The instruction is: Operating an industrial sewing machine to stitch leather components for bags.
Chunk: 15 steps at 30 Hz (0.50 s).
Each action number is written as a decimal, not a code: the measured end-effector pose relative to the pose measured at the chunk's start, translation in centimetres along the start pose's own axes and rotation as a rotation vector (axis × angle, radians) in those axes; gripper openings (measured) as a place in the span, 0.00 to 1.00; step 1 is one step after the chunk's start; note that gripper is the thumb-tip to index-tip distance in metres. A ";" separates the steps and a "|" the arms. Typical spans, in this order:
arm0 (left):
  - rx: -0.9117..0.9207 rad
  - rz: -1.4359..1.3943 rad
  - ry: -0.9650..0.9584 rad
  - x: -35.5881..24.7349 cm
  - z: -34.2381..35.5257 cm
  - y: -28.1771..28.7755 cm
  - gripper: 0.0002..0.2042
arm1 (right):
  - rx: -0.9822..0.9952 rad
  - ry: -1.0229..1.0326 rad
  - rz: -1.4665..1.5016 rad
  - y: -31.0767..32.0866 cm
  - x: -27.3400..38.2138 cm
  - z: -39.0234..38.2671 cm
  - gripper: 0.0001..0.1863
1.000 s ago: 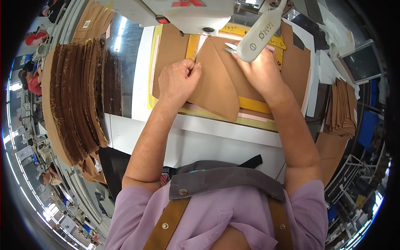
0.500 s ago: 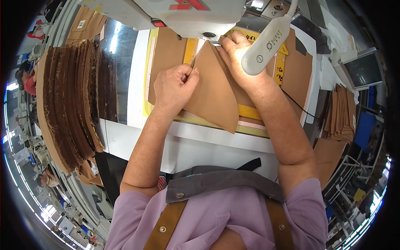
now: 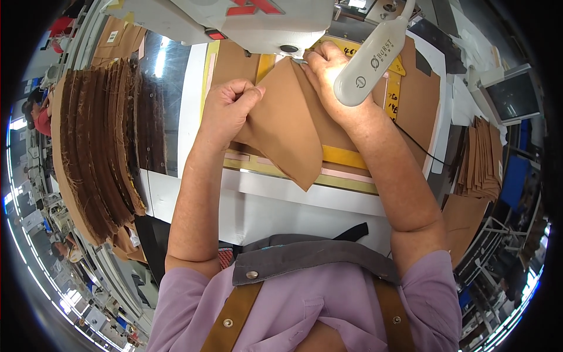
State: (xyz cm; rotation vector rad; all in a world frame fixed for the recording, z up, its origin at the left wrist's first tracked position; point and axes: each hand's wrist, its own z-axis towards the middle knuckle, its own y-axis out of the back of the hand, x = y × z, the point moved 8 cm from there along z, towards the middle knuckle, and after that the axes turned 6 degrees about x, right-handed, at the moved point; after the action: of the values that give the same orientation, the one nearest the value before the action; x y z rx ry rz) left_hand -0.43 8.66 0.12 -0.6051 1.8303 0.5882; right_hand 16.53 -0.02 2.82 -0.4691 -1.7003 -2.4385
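**Brown piece going under the sewing machine head**

Standing right by the bench here. The person's left hand (image 3: 229, 111) is curled up tight, fingers pinched together on the left edge of a brown pointed piece (image 3: 290, 138) that looks like leather or stiff fabric. That piece lies on the machine bed, its top end tucked right under the white sewing machine head (image 3: 234, 20) and its pointed corner hanging over the front edge of the white table (image 3: 281, 205). The right hand (image 3: 328, 79) is pressed down on the upper right part of the same piece, fingers bunched close at the needle area; can't tell if it's actually gripping or just holding it flat. A white lamp bar (image 3: 369, 64) sits over that hand's wrist, blocking part of it. Yellow guide strips (image 3: 346, 157) run under the piece. Off to the left there's a big fanned stack of brown cut pieces (image 3: 99, 152), and another smaller stack (image 3: 481, 158) on the right, well apart from the hands.
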 end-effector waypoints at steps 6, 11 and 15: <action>0.017 0.044 -0.002 0.2 -0.1 0.0 0.15 | -0.001 -0.008 0.011 1.1 0.6 0.5 0.10; -0.001 0.060 0.016 -0.1 -0.2 -0.2 0.15 | -0.022 0.031 -0.050 0.5 0.5 0.4 0.08; 0.021 0.088 -0.013 0.2 -0.1 -0.2 0.15 | -0.161 0.117 -0.116 1.1 1.4 0.2 0.09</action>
State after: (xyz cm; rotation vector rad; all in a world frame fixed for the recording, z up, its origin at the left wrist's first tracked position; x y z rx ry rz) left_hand -0.41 8.39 -0.02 -0.5075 1.8563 0.6296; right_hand 15.58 -0.12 4.33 -0.2455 -1.5332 -2.6404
